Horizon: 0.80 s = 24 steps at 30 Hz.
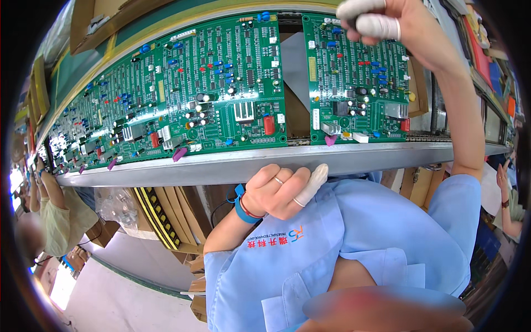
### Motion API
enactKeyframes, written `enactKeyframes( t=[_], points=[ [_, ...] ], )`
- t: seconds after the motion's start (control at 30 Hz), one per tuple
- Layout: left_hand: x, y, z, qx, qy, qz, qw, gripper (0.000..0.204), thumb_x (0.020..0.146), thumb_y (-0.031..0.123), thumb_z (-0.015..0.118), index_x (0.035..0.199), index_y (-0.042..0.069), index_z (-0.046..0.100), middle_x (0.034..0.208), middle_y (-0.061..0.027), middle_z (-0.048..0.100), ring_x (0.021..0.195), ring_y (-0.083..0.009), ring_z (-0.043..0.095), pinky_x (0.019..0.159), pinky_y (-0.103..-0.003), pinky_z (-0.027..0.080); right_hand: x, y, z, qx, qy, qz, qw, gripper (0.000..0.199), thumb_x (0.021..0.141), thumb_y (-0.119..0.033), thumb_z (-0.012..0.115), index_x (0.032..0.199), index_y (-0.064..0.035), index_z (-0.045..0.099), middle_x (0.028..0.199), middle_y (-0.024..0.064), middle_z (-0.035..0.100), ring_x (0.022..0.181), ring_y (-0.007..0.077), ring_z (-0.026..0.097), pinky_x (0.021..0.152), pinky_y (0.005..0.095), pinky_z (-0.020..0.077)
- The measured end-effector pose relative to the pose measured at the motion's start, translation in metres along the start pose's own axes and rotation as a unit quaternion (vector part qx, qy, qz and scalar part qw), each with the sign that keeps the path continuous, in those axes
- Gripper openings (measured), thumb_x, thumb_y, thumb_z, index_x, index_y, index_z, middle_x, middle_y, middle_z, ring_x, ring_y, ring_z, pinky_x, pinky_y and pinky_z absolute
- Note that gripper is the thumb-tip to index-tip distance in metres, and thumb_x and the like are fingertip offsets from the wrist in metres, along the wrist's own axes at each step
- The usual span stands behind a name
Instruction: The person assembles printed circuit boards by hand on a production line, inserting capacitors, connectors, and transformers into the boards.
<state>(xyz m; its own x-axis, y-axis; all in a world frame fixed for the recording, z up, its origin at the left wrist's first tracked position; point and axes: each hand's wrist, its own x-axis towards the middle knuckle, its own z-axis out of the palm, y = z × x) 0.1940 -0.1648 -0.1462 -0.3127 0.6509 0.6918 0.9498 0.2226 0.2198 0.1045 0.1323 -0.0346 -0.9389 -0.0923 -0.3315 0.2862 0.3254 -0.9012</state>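
Note:
My right hand (406,27) is raised over the upper edge of the right-hand green circuit board (326,77). White finger cots cover its thumb and a finger, which pinch a small dark part (350,23) too obscured to name. My left hand (279,191) is closed in front of the metal rail (221,169), below the boards. It wears a ring, a blue wristband and a white finger cot. Anything inside its curled fingers is hidden. The right-hand board carries blue, red and black components, a heat sink (396,110) and a purple-tipped piece (331,140).
More populated green boards (221,119) line the rail to the left, some with purple pieces along their front edge. A cardboard box (105,22) stands at the upper left. Cardboard and a yellow-black strip (156,218) lie below the rail. Other people (63,210) are at both sides.

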Motion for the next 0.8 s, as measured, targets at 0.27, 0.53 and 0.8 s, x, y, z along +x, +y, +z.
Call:
enactKeyframes(
  t=[0.27,0.53,0.8],
  points=[
    [0.019,-0.008,-0.025,-0.064,0.005,-0.049,0.997,0.034,0.067,0.012,0.074,0.101,0.012,0.073,0.076,0.0034,0.061,0.056,-0.0116,0.051,0.062,-0.028,0.041,-0.034,0.02,-0.005,-0.064,0.051,-0.073,0.994,0.023,0.085,-0.005,0.066,0.107,-0.0011,0.069,0.097,0.0042,0.068,0.08,0.0091,0.062,0.067,0.0231,0.05],
    [0.087,-0.158,-0.132,0.196,0.008,-0.214,0.957,0.027,0.078,0.004,0.066,0.103,0.014,0.069,0.095,-0.0071,0.067,0.083,-0.028,0.064,0.076,-0.04,0.048,-0.027,0.045,-0.03,-0.113,0.138,-0.097,0.979,0.033,0.085,0.0,0.064,0.118,-0.0043,0.064,0.107,0.004,0.066,0.09,0.0122,0.06,0.076,0.0256,0.049],
    [0.14,-0.356,-0.133,0.328,-0.227,-0.26,0.879,0.022,0.082,0.013,0.058,0.095,0.015,0.076,0.098,-0.0124,0.071,0.092,-0.0339,0.066,0.084,-0.04,0.052,0.003,0.076,-0.066,-0.367,0.265,-0.175,0.874,0.029,0.083,-0.007,0.066,0.112,-0.0068,0.063,0.097,0.0101,0.063,0.082,0.0258,0.06,0.076,0.0349,0.048]
  ],
)
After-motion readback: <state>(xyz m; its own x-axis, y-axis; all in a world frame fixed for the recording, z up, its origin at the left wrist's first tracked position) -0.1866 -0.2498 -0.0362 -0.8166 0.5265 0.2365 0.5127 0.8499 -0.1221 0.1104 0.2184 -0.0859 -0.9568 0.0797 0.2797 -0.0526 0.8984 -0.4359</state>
